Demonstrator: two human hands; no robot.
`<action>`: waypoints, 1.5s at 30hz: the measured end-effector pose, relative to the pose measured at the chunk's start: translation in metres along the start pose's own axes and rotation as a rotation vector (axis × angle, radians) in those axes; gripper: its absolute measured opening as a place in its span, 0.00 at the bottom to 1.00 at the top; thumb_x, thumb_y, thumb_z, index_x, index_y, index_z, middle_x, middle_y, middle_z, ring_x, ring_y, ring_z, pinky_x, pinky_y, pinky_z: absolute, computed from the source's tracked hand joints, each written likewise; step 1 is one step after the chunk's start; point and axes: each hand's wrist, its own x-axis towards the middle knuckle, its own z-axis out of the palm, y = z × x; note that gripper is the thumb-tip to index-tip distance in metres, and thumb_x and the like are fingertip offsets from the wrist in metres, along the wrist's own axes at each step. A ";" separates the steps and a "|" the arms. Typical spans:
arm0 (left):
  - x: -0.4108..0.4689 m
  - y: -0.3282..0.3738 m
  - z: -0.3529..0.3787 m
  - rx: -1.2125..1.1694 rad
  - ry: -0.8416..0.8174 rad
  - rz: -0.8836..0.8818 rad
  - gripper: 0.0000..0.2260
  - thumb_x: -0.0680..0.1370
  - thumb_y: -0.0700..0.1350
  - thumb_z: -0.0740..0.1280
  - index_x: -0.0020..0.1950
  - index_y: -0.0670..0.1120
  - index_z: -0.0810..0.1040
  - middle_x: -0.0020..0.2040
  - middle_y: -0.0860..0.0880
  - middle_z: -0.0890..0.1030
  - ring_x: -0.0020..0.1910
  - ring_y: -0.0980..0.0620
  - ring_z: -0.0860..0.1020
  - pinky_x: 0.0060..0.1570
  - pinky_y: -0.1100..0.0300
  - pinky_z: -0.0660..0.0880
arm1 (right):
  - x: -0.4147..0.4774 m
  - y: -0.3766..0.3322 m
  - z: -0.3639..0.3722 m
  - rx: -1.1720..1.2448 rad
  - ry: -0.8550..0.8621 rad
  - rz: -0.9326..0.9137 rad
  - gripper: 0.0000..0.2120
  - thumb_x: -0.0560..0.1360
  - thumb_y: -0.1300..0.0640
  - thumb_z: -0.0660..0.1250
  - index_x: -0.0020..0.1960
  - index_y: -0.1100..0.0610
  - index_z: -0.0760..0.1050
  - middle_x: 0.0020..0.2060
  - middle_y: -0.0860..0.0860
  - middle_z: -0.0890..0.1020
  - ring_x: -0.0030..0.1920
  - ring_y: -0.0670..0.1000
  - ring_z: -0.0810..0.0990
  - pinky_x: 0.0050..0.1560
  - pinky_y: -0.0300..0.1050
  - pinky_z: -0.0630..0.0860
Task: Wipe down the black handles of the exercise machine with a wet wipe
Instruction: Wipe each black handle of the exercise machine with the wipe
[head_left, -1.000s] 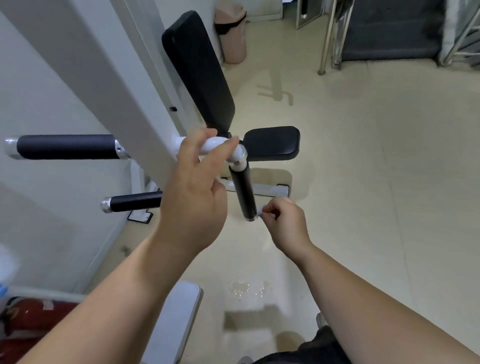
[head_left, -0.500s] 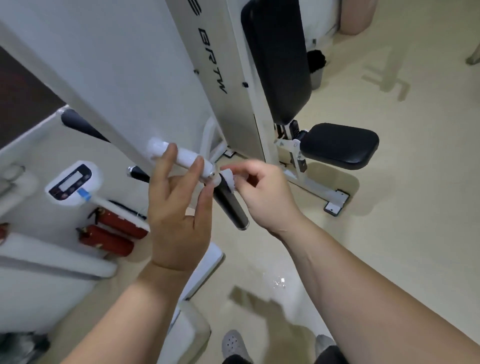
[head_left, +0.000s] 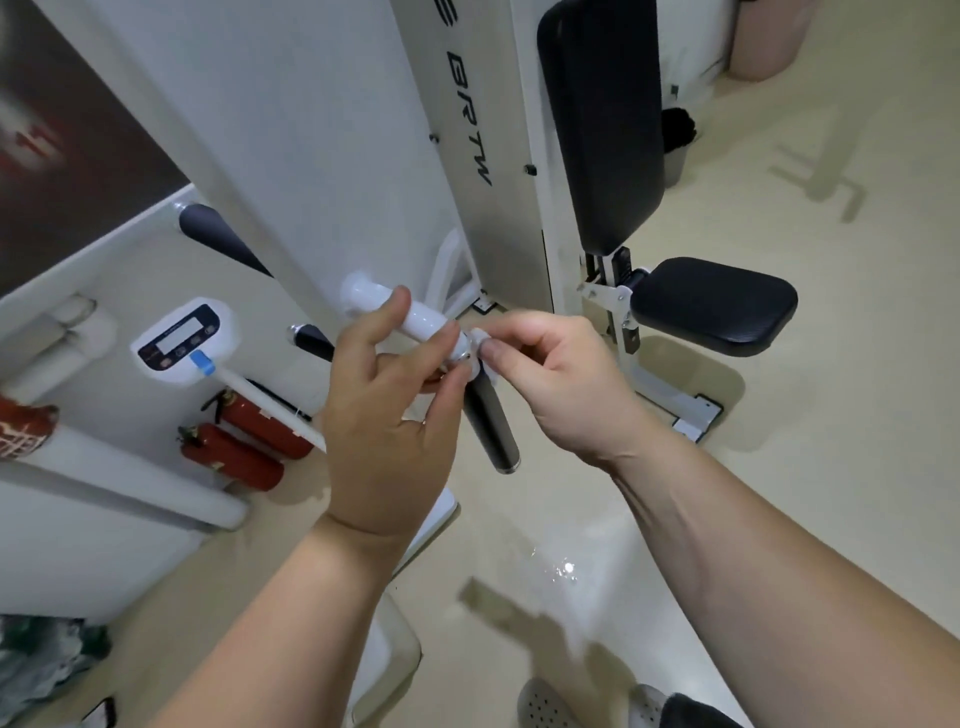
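Hands close together at the joint where the white bar (head_left: 415, 318) meets a black handle (head_left: 492, 423). Left hand (head_left: 395, 415) curled round the bar's end, index finger over the top, thumb below near the joint. Right hand (head_left: 563, 384) pinches a small white wipe (head_left: 479, 340) between thumb and forefinger, pressed at the very top of the handle. Whether the left thumb also touches the wipe is hard to tell; fingers crowd that spot. Handle hangs down and slightly right from the joint, metal cap at its lower end. Two more black grips (head_left: 218, 236) to the left, partly behind the white frame. Seat (head_left: 714, 304) and back pad (head_left: 605, 124) to the right. Two red extinguishers (head_left: 244, 441) lie low left. Floor (head_left: 831, 467) shows a wet glint below the hands.
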 end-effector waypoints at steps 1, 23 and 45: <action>-0.001 0.000 -0.001 -0.005 0.005 -0.003 0.10 0.74 0.34 0.74 0.55 0.36 0.84 0.63 0.33 0.76 0.55 0.75 0.73 0.57 0.75 0.69 | 0.000 -0.003 0.001 -0.030 -0.015 -0.014 0.10 0.81 0.63 0.65 0.54 0.57 0.84 0.46 0.52 0.87 0.49 0.50 0.84 0.55 0.44 0.78; -0.022 0.045 0.015 0.244 0.169 -0.309 0.11 0.75 0.35 0.74 0.56 0.45 0.82 0.70 0.46 0.71 0.44 0.50 0.83 0.49 0.48 0.81 | 0.012 0.061 -0.028 -0.139 -0.519 0.147 0.13 0.79 0.66 0.65 0.56 0.54 0.85 0.39 0.38 0.82 0.43 0.38 0.78 0.45 0.31 0.70; -0.013 0.094 0.069 0.505 0.422 -0.783 0.20 0.76 0.35 0.69 0.61 0.56 0.76 0.51 0.67 0.79 0.48 0.64 0.79 0.42 0.61 0.79 | 0.022 0.095 -0.033 -0.017 -0.713 0.203 0.13 0.80 0.65 0.64 0.57 0.53 0.84 0.47 0.46 0.83 0.49 0.41 0.79 0.49 0.32 0.71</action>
